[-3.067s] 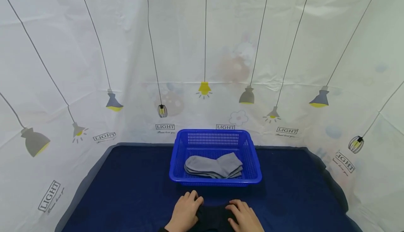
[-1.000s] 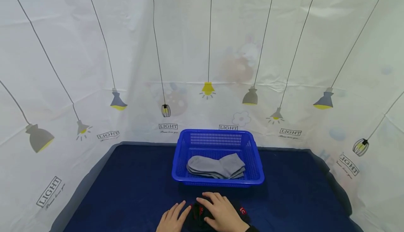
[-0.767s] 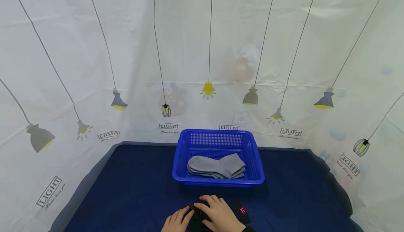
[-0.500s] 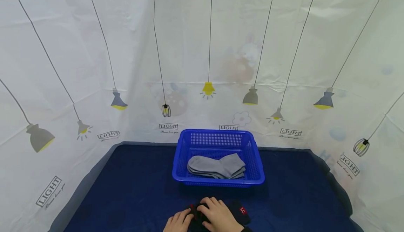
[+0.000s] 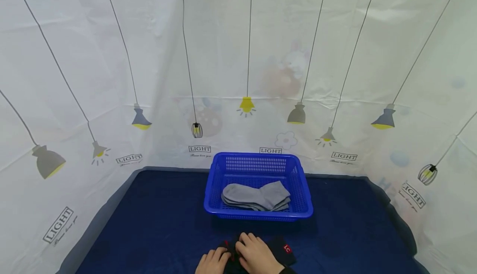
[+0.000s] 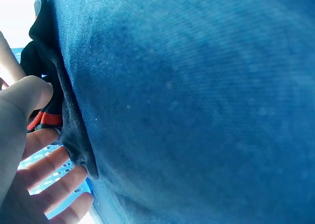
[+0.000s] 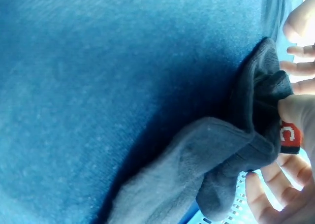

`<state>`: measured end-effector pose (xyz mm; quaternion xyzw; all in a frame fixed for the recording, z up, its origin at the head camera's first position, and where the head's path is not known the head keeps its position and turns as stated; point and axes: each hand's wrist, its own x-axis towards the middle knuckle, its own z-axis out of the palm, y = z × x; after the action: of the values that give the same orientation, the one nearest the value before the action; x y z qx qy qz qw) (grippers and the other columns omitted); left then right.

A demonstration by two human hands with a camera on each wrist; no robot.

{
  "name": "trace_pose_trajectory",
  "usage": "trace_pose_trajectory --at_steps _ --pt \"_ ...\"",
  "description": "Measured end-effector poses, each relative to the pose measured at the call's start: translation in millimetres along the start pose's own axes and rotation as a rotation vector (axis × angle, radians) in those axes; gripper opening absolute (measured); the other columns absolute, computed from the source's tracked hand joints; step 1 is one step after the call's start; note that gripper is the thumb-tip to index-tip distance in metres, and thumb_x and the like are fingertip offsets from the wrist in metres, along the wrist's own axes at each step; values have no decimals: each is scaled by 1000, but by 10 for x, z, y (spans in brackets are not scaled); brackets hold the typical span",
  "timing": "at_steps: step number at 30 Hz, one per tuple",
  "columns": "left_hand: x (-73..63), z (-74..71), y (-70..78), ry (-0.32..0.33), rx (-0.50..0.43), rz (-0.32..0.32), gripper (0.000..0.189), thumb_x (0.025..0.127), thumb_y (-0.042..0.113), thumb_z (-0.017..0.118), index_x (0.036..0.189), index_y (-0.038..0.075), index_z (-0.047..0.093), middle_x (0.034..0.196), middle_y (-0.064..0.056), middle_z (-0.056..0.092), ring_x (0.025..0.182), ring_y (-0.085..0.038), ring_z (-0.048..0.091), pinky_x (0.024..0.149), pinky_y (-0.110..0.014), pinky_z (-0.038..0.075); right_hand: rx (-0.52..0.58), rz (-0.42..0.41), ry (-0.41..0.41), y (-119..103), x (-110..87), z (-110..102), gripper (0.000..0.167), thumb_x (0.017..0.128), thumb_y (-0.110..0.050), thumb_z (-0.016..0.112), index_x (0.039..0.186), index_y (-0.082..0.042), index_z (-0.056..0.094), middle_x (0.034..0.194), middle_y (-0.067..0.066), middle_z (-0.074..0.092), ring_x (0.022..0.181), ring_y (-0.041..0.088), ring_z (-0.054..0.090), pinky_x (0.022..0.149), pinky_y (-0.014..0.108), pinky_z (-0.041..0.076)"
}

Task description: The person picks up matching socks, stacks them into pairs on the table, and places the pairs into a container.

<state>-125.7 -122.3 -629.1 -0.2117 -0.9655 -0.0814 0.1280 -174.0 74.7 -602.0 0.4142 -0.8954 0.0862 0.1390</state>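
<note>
A black sock or bundle of black socks (image 5: 278, 252) with red lettered marks lies on the dark blue cloth, partly covered by both hands. My right hand (image 5: 258, 255) pinches its bunched part; in the right wrist view the thumb presses on the sock (image 7: 189, 157) beside a red label (image 7: 290, 135). To the left, my left hand (image 5: 212, 262) touches the sock's near left part. In the left wrist view its fingers (image 6: 51, 165) stretch out, tips against the black fabric (image 6: 74, 128), thumb apart from them. How many socks are bunched here I cannot tell.
Just beyond the hands stands a blue plastic basket (image 5: 258, 215) with perforated walls. Several grey socks (image 5: 253, 196) lie stacked flat inside it. The dark blue cloth (image 5: 156, 220) covers the table, and a white sheet (image 5: 223, 58) printed with lamps hangs behind.
Three seconds ago the hands were apart, at either side of the black fabric. Now they are close together on it, and a red label shows at right. Lately the left hand has edged right.
</note>
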Motion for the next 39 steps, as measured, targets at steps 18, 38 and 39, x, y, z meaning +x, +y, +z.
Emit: trace_pose_trajectory --at_steps 18,38,39 --pt "81 -44 -14 -94 -85 -11 35 75 37 79 103 19 68 102 3 60 77 -13 52 63 -26 40 85 35 120 120 -9 -241 25 81 -10 75 84 -18 52 79 -8 42 68 3 35 60 15 31" --pt "140 -131 -62 -207 -116 1 35 82 42 74 104 16 66 101 1 57 76 -13 48 62 -27 38 108 116 208 471 -413 -448 19 85 0 66 91 -14 54 82 -10 46 71 1 40 63 15 37" --pt "141 -132 -62 -208 -113 4 35 82 42 74 104 16 66 100 1 57 76 -13 48 62 -27 38 110 124 203 490 -438 -454 18 88 -1 64 91 -14 53 82 -10 46 71 1 39 63 15 36"
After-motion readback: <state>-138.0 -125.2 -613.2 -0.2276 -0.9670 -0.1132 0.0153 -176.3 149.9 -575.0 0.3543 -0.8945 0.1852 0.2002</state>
